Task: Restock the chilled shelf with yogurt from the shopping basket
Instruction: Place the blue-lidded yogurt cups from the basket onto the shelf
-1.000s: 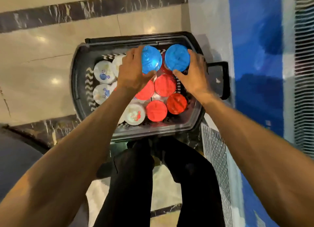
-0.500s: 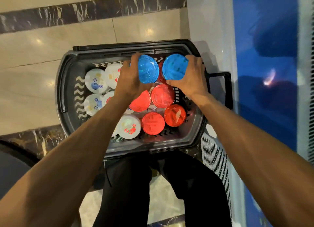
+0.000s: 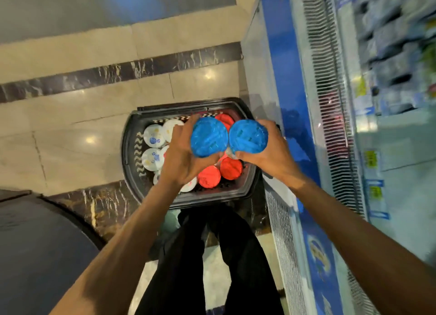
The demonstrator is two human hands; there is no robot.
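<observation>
My left hand (image 3: 181, 158) grips a blue-lidded yogurt tub (image 3: 208, 137), and my right hand (image 3: 271, 154) grips a second blue-lidded tub (image 3: 248, 136). Both tubs are held side by side, touching, above the black shopping basket (image 3: 132, 135) on the floor. In the basket lie red-lidded tubs (image 3: 208, 176) at the right and white-lidded tubs (image 3: 153, 135) at the left; my hands hide part of them. The chilled shelf (image 3: 396, 55) rises at the right, blurred, with packaged goods on it.
The cooler's blue front panel (image 3: 290, 97) and its vent grille (image 3: 330, 102) run along the right. My legs in black trousers (image 3: 212, 255) stand behind the basket. A dark rounded object (image 3: 35, 255) fills the lower left. Shiny tiled floor (image 3: 70, 125) lies to the left.
Both hands have lifted the two blue-lidded tubs out of the basket and towards me. My view has swung up and right, bringing the chilled shelf into sight.
</observation>
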